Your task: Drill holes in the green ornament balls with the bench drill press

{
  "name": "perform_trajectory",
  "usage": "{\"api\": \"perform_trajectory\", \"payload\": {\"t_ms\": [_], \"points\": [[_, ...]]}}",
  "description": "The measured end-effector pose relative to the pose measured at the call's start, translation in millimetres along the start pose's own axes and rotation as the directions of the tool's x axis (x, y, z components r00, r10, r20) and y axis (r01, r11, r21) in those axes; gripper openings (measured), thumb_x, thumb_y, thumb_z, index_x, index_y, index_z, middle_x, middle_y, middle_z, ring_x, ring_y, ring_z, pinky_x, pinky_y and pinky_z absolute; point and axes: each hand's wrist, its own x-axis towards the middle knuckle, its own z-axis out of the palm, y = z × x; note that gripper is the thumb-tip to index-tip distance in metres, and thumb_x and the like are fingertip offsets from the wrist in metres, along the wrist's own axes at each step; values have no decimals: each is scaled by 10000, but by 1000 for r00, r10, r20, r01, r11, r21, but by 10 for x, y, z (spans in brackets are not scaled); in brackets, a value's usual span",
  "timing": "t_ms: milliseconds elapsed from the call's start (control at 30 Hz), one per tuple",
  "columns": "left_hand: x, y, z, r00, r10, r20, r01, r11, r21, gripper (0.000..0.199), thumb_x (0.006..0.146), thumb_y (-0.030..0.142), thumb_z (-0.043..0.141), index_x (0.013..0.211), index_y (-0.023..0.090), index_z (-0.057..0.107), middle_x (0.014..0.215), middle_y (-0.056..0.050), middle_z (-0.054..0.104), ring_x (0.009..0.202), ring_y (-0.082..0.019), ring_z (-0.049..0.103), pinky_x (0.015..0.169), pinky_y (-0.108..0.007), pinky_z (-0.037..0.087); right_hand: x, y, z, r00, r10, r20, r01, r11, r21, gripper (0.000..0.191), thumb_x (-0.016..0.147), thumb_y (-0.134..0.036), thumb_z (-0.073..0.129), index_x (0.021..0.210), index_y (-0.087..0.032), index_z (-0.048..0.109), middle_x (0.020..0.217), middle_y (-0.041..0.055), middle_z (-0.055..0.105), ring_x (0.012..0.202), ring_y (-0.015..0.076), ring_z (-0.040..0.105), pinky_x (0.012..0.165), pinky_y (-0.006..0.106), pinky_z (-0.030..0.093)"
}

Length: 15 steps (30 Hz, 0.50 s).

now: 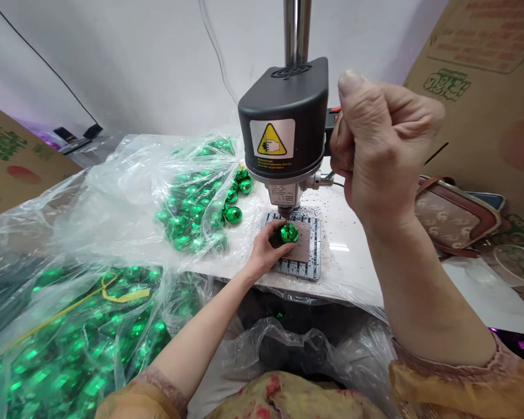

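Under the chuck of a black drill press (283,122), my left hand (268,247) pinches a shiny green faceted ball (289,233) between thumb and fingers. The ball rests over a brownish square plate (303,247) on the slotted metal base (315,256), which is strewn with dark shavings. My right hand (382,137) is raised at the press's right side, its fingers curled into a fist beside the dark side housing. What it grips, if anything, is hidden behind the fingers.
Many green balls (186,218) lie in clear plastic on the table's left. A larger plastic bag (82,349) of them fills the lower left. Cardboard boxes (475,99) stand on both sides. A patterned purse (454,215) lies at the right.
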Motion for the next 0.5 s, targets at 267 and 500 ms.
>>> {"api": "perform_trajectory", "payload": {"t_ms": [267, 500], "points": [[-6, -137, -14, 999, 43, 4, -43, 999, 12, 544, 762, 339, 844, 1254, 224, 642, 1296, -94, 676, 1230, -282, 615, 1090, -455, 471, -194, -88, 27, 997, -75, -21, 68, 972, -224, 495, 961, -199, 543, 490, -162, 395, 461, -58, 335, 407, 11, 317, 472, 232, 226], [-9, -108, -8, 998, 66, 10, -66, 998, 6, 540, 776, 340, 836, 1262, 223, 632, 1287, -96, 677, 1220, -277, 617, 1075, -442, 475, -558, -112, -73, 978, -195, 69, 207, 918, -338, 511, 962, -213, 558, 491, -181, 363, 434, -42, 317, 384, 56, 329, 414, 290, 226]]}}
